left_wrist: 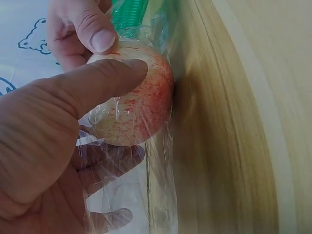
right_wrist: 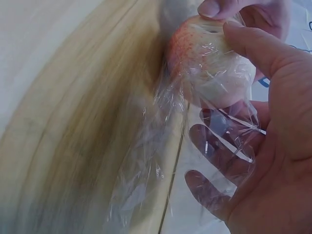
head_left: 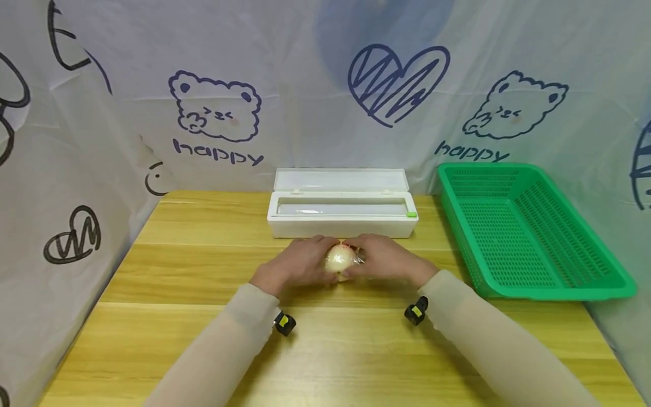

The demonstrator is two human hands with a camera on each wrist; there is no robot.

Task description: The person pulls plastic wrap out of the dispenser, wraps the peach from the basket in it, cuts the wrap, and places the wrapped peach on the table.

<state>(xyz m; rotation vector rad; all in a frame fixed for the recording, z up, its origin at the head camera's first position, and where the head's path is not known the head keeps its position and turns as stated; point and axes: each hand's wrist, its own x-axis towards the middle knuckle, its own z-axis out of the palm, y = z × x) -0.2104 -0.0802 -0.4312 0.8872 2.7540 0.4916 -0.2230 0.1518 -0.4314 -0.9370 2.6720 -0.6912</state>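
Note:
A red-and-cream apple (head_left: 340,259) sits between the two hands over the middle of the table, in front of the white box. Clear cling film (right_wrist: 151,161) covers it and hangs off loosely on both sides. From the left, my left hand (head_left: 305,264) grips the apple, its thumb pressed on the top through or beside the film. My right hand (head_left: 386,261) holds the opposite side, thumb also on top near the stem dimple. In both wrist views, the lower fingers spread behind the loose film. The apple's underside is hidden.
Just behind the hands stands a long white cling film box (head_left: 343,228) with its lid (head_left: 341,180) raised and a green piece at its right end. A green plastic basket (head_left: 508,243) stands at the right. A printed curtain (head_left: 305,85) surrounds the wooden table (head_left: 193,271).

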